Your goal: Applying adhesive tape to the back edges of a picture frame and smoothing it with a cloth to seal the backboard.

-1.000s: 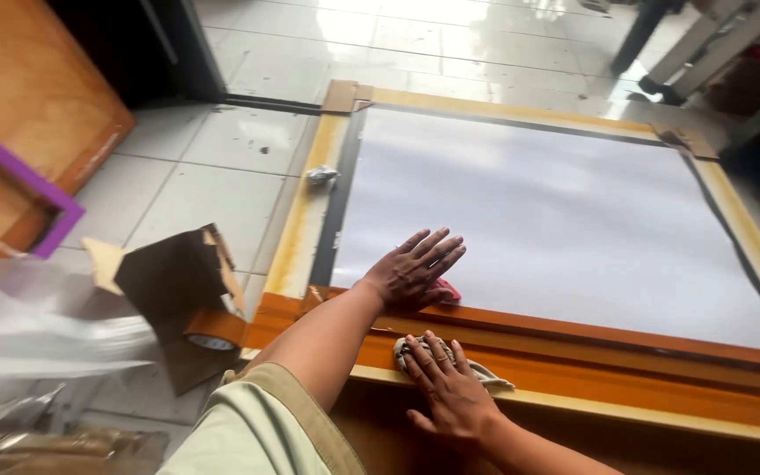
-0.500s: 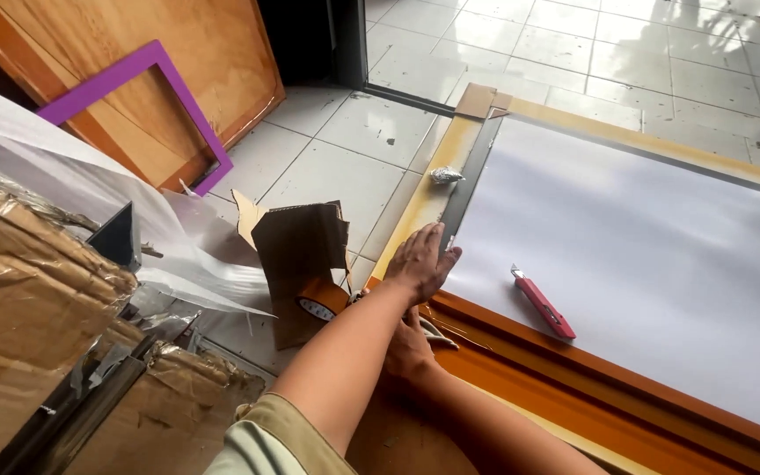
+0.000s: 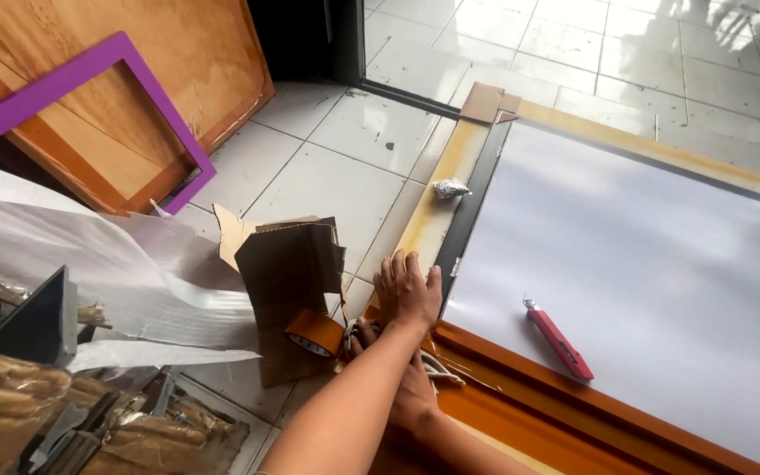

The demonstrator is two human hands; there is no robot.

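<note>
White floor tiles (image 3: pixel 327 167) carry everything; dark doorway at top centre. Left to right:

Far left: wooden panel (image 3: pixel 90 105) leaning, purple frame (image 3: pixel 147 88) across its face. Below that, clear plastic sheeting (image 3: pixel 116 281) spread out, with paper-wrapped bundles (image 3: pixel 10 396) and a dark triangular block (image 3: pixel 41 321) at the bottom-left corner.

Centre-left: torn brown cardboard piece (image 3: pixel 292 264) standing on the floor, roll of brown tape (image 3: pixel 314 332) resting against its lower right side.

Centre: big framed white panel (image 3: pixel 661 255) lying flat on the floor, orange-yellow wooden border (image 3: pixel 437 185), black inner strip along the left side. Cardboard corner guard (image 3: pixel 484 101) on the far-left corner. Small crumpled silver wad (image 3: pixel 450 187) sits on the left border.

Left hand (image 3: pixel 406 295): palm flat, fingers spread, pressing on the left border near the panel's near-left corner, fingertips toward the far edge. Open grip, holding nothing.

Right hand (image 3: pixel 398 369): tucked under the left forearm at the same near-left corner, mostly hidden. It lies on a whitish cloth (image 3: pixel 437 368) on the near border; cannot tell whether the fingers are closed on the cloth or just pressing it.

Right of the hands: red utility knife (image 3: pixel 559 340) lying on the white sheet near the near edge, angled, untouched by either hand.
</note>
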